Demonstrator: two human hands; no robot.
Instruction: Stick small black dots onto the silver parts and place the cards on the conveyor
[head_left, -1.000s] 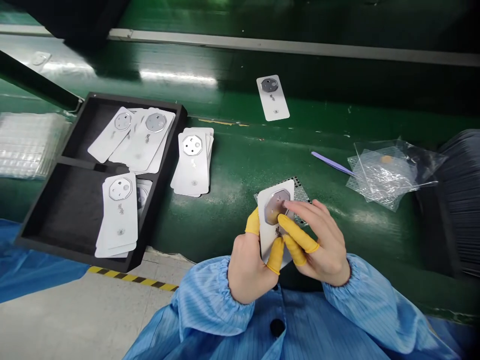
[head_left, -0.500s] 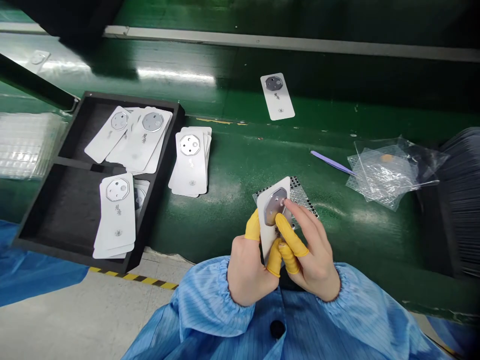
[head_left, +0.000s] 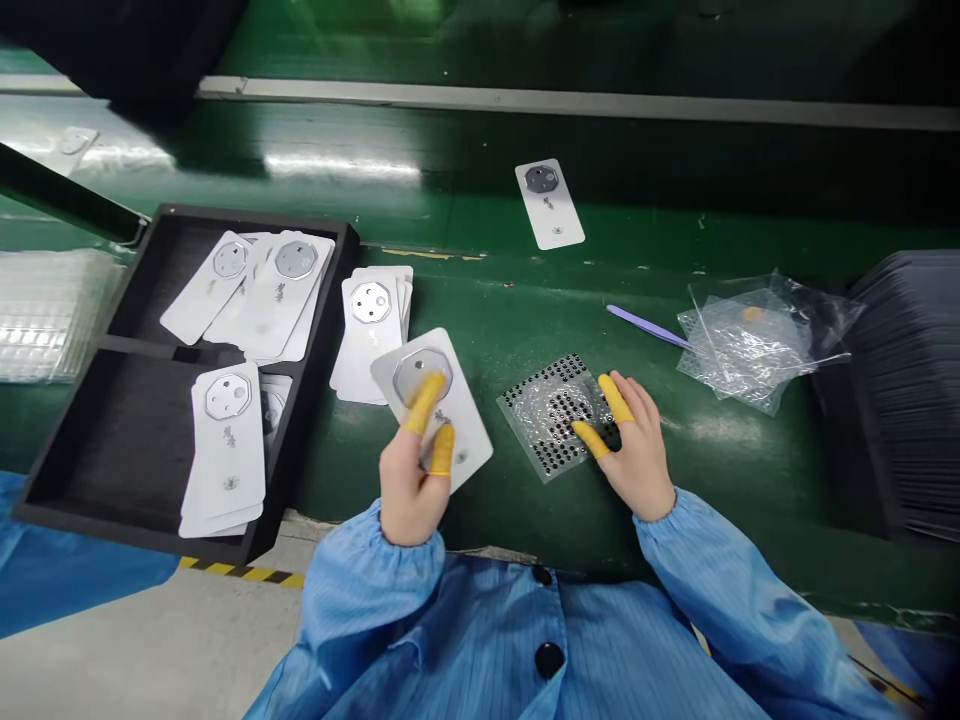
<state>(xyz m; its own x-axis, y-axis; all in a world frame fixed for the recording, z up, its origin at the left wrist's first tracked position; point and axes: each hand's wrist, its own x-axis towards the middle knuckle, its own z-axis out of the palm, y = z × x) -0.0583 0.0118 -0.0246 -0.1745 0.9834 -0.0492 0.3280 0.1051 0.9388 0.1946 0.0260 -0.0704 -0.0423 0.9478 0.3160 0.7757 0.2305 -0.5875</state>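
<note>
My left hand [head_left: 412,490], with yellow finger cots, grips a white phone back panel [head_left: 466,425] bearing a grey octagonal camera plate. Its index finger lies over the plate and its thumb presses lower on the face; the other fingers are hidden. Just left of this panel lies a small stack of similar white panels [head_left: 367,350]. My right hand [head_left: 637,450], also in yellow cots, rests with thumb and index finger apart at the right edge of a clear sheet dotted with small black round pieces [head_left: 551,415]. Nothing shows between those fingers.
A black two-compartment tray [head_left: 97,440] holds more white panels on the left. One panel [head_left: 551,210] lies at the back. Purple tweezers [head_left: 649,327] and clear plastic film [head_left: 757,345] are right of the sheet. Dark stacked trays [head_left: 907,380] stand far right.
My hands have parted. The left carried the panel left, toward the stack, and lowered it; the right came off the panel and moved to the dotted sheet, now uncovered.
</note>
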